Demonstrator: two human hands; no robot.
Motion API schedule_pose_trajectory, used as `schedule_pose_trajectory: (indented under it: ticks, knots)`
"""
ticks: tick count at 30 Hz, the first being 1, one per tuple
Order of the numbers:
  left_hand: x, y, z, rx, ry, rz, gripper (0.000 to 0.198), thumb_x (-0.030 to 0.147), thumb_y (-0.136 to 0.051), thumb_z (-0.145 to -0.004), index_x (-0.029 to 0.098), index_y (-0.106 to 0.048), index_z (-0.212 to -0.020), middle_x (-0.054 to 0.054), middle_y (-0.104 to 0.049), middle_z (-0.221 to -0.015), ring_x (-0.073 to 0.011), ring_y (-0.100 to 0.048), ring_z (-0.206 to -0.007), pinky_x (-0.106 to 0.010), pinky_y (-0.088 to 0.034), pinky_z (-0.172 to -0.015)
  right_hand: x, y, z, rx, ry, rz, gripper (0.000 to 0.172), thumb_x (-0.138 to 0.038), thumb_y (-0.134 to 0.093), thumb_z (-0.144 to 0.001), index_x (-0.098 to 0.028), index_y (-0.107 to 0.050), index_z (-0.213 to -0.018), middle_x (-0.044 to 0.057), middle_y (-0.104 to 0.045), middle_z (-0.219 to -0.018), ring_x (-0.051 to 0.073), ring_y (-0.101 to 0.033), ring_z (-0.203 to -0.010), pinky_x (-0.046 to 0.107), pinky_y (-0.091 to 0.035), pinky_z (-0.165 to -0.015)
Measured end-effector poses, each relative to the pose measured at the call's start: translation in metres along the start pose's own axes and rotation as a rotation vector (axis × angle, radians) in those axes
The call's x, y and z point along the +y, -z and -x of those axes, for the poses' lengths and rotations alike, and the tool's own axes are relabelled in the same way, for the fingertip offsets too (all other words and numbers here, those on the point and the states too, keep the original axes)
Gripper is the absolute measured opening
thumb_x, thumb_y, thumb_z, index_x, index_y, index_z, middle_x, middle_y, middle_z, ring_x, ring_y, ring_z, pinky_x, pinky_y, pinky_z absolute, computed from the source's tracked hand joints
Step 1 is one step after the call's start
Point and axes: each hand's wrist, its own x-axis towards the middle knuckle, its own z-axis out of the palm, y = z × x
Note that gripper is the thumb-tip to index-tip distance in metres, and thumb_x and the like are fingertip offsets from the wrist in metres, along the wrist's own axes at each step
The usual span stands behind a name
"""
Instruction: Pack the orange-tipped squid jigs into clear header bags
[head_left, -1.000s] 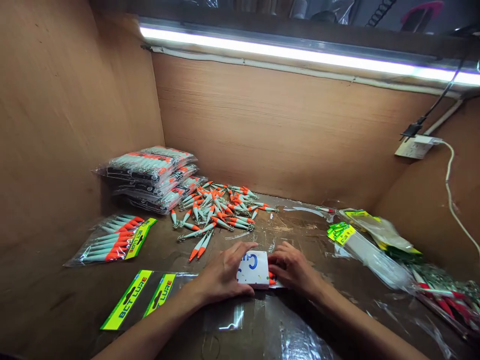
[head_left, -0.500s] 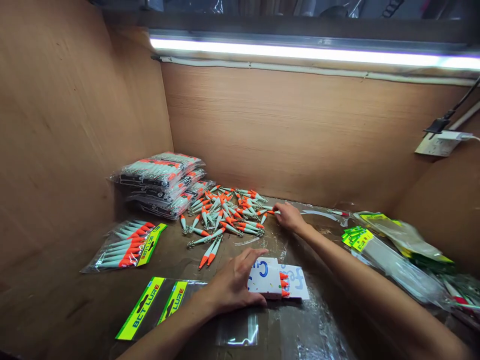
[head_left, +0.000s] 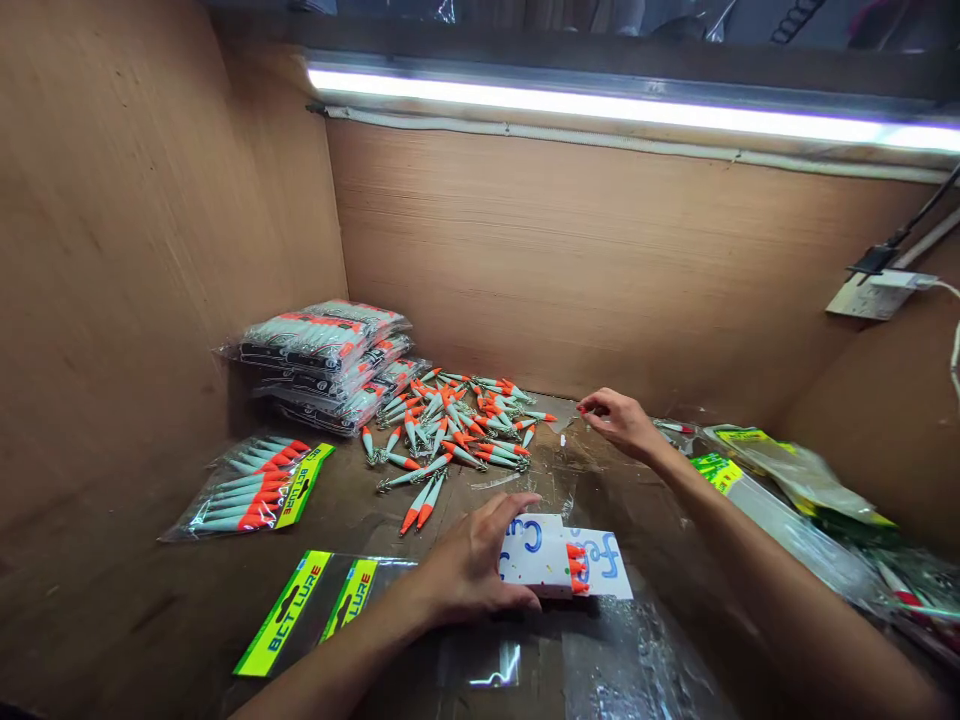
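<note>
My left hand (head_left: 476,560) is wrapped around the near end of a white paper box (head_left: 541,560) with blue handwriting. Orange tips of several fishing lures (head_left: 576,568) stick out of its right end, in front of a lettered paper flap (head_left: 604,563). My right hand (head_left: 619,420) is raised near the back wall, thumb and fingers pinched together. A speck of red shows at its fingertips, too small to name. Just left of it, a heap of pale lures with orange heads and wire hooks (head_left: 457,425) covers the table.
Bagged lures (head_left: 322,345) are stacked at the back left, with one filled bag (head_left: 240,490) before them. Two empty header bags (head_left: 300,610) lie in front. More plastic bags (head_left: 795,540) lie at the right. A power outlet (head_left: 870,297) is on the wall.
My right hand has moved right, away from the lure at the heap's right edge, which stays on the table. My left hand keeps its hold on the box.
</note>
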Motion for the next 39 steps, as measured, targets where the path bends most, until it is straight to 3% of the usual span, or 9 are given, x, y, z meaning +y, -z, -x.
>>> schedule_pose_trajectory:
  ticks: [3,6,10,14,23,30,33,37,39]
  knots:
    - [-0.002,-0.001,0.0,-0.006,-0.001,-0.013,0.106,0.048,-0.089,-0.057,0.031,-0.033,-0.146,-0.009,-0.05,-0.14,-0.031,-0.054,-0.121,-0.045,-0.045,-0.102,-0.007,0.021,0.051,0.134,0.004,-0.279,0.027,-0.04,-0.053,-0.096,-0.018,-0.066,-0.105,0.008,-0.071,-0.1,0.019,-0.067,-0.089,0.029,-0.053,-0.077]
    - [-0.003,-0.001,-0.001,0.015,-0.017,-0.015,0.105,0.048,-0.089,-0.058,0.03,-0.033,-0.145,-0.009,-0.049,-0.142,-0.0307,-0.052,-0.124,-0.044,-0.044,-0.104,-0.018,0.019,0.109,0.211,-0.029,-0.618,0.02,-0.04,-0.065,-0.09,-0.02,-0.068,-0.095,0.007,-0.071,-0.098,0.021,-0.067,-0.09,0.032,-0.054,-0.079]
    - [0.0,0.0,-0.003,0.036,-0.028,-0.009,0.101,0.043,-0.089,-0.058,0.03,-0.036,-0.143,-0.007,-0.048,-0.142,-0.0291,-0.05,-0.127,-0.042,-0.041,-0.107,-0.033,0.003,0.166,0.097,-0.1,-0.717,0.018,-0.038,-0.066,-0.09,-0.021,-0.07,-0.091,0.006,-0.071,-0.095,0.02,-0.067,-0.086,0.03,-0.054,-0.074]
    - [0.007,-0.003,-0.004,0.007,-0.022,-0.02,0.099,0.043,-0.088,-0.06,0.03,-0.037,-0.143,-0.007,-0.05,-0.14,-0.0293,-0.052,-0.123,-0.042,-0.043,-0.103,-0.048,-0.005,0.179,-0.015,-0.089,-0.563,0.018,-0.037,-0.063,-0.092,-0.023,-0.073,-0.099,0.005,-0.071,-0.094,0.019,-0.065,-0.085,0.03,-0.052,-0.075]
    - [0.008,-0.01,-0.001,-0.024,0.012,-0.041,0.106,0.044,-0.091,-0.055,0.031,-0.035,-0.145,-0.009,-0.05,-0.139,-0.0316,-0.054,-0.119,-0.044,-0.045,-0.1,-0.078,-0.028,0.138,-0.161,0.23,-0.218,0.02,-0.031,-0.058,-0.096,-0.026,-0.077,-0.093,0.005,-0.069,-0.086,0.02,-0.055,-0.087,0.031,-0.042,-0.075]
    - [0.013,-0.005,0.002,-0.056,0.0,-0.059,0.102,0.044,-0.09,-0.058,0.034,-0.036,-0.144,-0.006,-0.053,-0.136,-0.0298,-0.052,-0.122,-0.043,-0.043,-0.103,-0.056,0.008,0.085,-0.658,0.25,-0.435,0.023,-0.036,-0.063,-0.089,-0.024,-0.075,-0.106,0.003,-0.073,-0.097,0.019,-0.065,-0.087,0.027,-0.048,-0.077]
    - [0.015,-0.005,0.002,-0.06,-0.007,-0.054,0.097,0.046,-0.087,-0.061,0.034,-0.036,-0.143,-0.006,-0.053,-0.136,-0.0298,-0.052,-0.122,-0.044,-0.043,-0.102,-0.041,0.001,0.033,-0.496,0.016,-0.218,0.025,-0.037,-0.058,-0.092,-0.023,-0.075,-0.103,0.002,-0.075,-0.096,0.02,-0.068,-0.086,0.026,-0.05,-0.078]
    - [0.015,-0.006,0.004,-0.123,0.039,-0.1,0.084,0.052,-0.081,-0.067,0.038,-0.042,-0.14,-0.006,-0.051,-0.135,-0.0303,-0.056,-0.116,-0.045,-0.046,-0.099,-0.031,-0.041,-0.031,-0.271,-0.164,-0.022,0.031,-0.031,-0.053,-0.097,-0.019,-0.065,-0.122,0.015,-0.067,-0.121,0.027,-0.061,-0.111,0.035,-0.047,-0.094]
    - [0.013,-0.006,0.006,-0.152,0.051,-0.138,0.077,0.055,-0.079,-0.069,0.04,-0.047,-0.137,-0.006,-0.047,-0.139,-0.0318,-0.055,-0.118,-0.046,-0.046,-0.1,-0.029,-0.062,-0.048,-0.224,-0.199,0.043,0.03,-0.032,-0.057,-0.096,-0.018,-0.061,-0.123,0.013,-0.063,-0.124,0.025,-0.061,-0.11,0.039,-0.05,-0.093]
